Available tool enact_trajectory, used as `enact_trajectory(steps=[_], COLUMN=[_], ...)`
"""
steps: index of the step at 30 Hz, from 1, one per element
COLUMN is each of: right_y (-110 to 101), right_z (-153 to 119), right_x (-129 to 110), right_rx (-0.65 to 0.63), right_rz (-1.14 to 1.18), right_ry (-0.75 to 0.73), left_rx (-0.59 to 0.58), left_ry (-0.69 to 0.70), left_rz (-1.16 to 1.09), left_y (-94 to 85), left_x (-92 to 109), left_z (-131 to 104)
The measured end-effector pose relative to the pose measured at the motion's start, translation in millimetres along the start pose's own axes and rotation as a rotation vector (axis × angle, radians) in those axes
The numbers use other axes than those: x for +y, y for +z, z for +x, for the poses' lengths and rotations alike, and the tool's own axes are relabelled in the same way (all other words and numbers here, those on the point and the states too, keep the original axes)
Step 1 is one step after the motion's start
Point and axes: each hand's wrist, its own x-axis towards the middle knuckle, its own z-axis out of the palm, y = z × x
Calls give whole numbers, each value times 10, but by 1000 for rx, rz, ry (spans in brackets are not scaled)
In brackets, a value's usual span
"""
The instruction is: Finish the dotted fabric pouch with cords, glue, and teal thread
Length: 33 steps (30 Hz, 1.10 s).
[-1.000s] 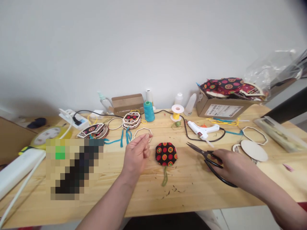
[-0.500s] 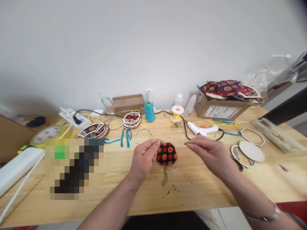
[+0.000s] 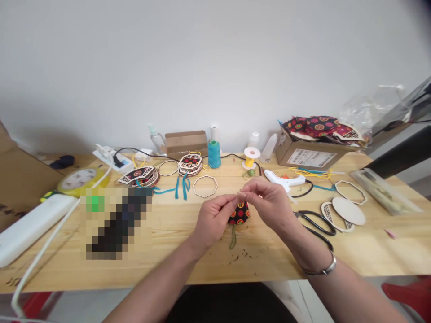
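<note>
A black fabric piece with red and yellow flower patterns (image 3: 239, 215) lies low in the middle, partly hidden behind my fingers. From its lower edge hangs an olive-green cord loop (image 3: 233, 237). My left hand (image 3: 215, 217) is closed in a pinch at the fabric's upper left. Closed too, my right hand (image 3: 267, 202) has its fingertips against those of my left hand, above the fabric. What either pinch holds is too small to make out. Dark scraps (image 3: 240, 258) are scattered on the table below.
Black-handled scissors (image 3: 318, 224) lie right of my right hand, beyond them wooden discs (image 3: 348, 211). Behind stand a white glue gun (image 3: 284, 179), a yellow thread spool (image 3: 249, 158), a teal thread cone (image 3: 214, 154) and a carton (image 3: 308, 154). A wooden octagon ring (image 3: 205, 186) lies left.
My right hand has moved left and its fingertips now meet those of my left hand. The scissors have come into fuller view, and the view has shifted slightly.
</note>
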Motion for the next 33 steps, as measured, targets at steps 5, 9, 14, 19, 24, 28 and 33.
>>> enact_trajectory(steps=[5,9,14,19,24,28,33], right_y=[-72,-90,-33,47,85,93,116], right_z=[63,97,20,-255,-601,-772,-848], right_x=[-86,-159,-257,-341,-279,-167,-90], right_rx=[57,72,41,-18,-70,-177,-277], right_rz=[-13,-44,-150,-295,-416,-411,-320], right_ry=[-60,-108,-281,-462,-563,-503,-423], left_rx=[90,462,-68,-162,-58,21,134], left_ry=[195,259,-329,-715,-666,-617,-566], left_rz=[435,569,-115,-851,-906,-763,-607], left_y=[-67,-169,-141,-49,-50,-55,-84], left_x=[32,194,396,316,205,142,113], left_z=[12,-152,-471,-513,-453,-444,-434])
